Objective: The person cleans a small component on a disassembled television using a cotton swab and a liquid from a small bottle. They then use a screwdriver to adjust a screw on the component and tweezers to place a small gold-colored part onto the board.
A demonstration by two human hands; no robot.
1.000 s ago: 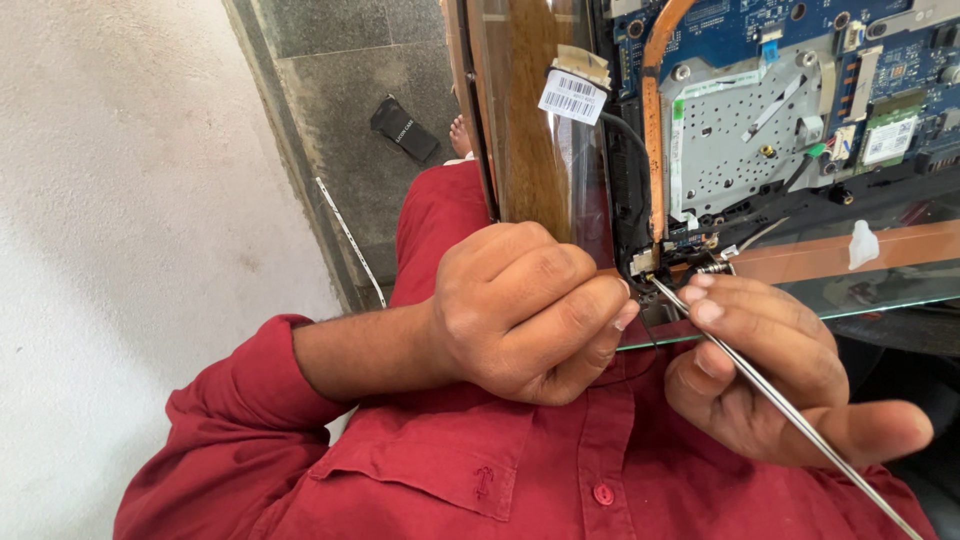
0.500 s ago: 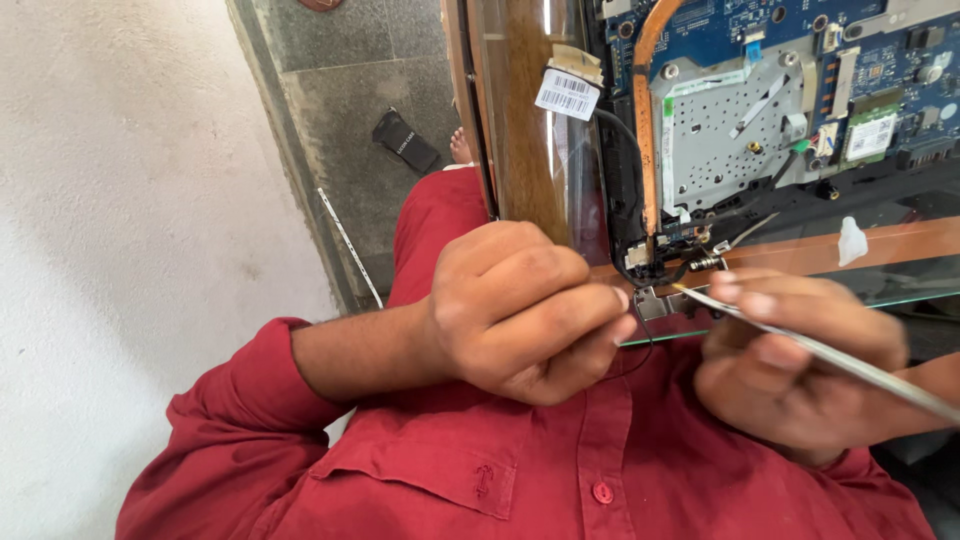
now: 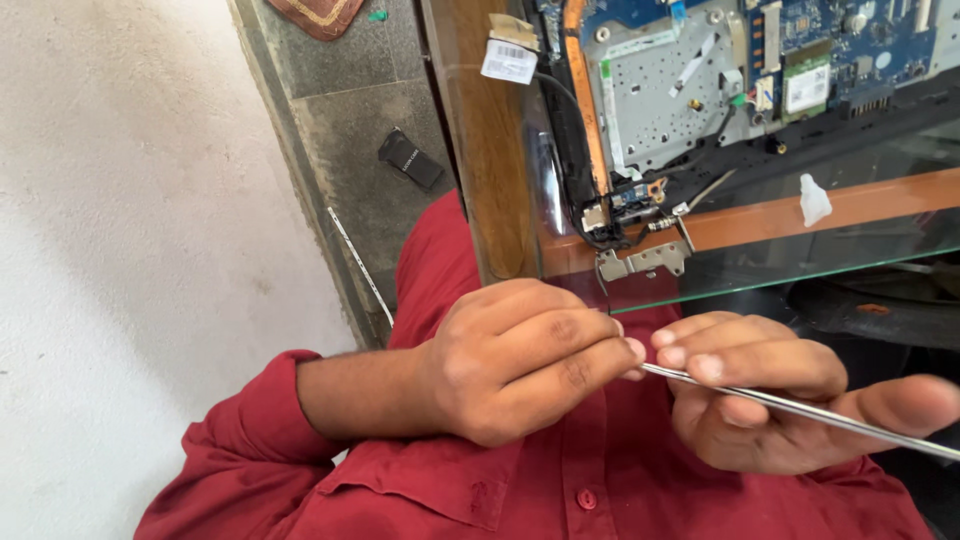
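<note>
Thin silver metal rod [image 3: 800, 410] lies slanted, pinched at one end.

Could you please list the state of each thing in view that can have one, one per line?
Left hand: fingers curled, fingertips pinching the near end of the tweezers.
Right hand: palm up, tweezers lying across the fingers.
Tweezers: held between both hands, clear of the laptop.
Laptop: opened up, circuit board and cables exposed, resting on the glass tabletop.
Metal hinge bracket: at the laptop's corner, untouched.
Glass tabletop: intact, bearing the laptop.
</note>
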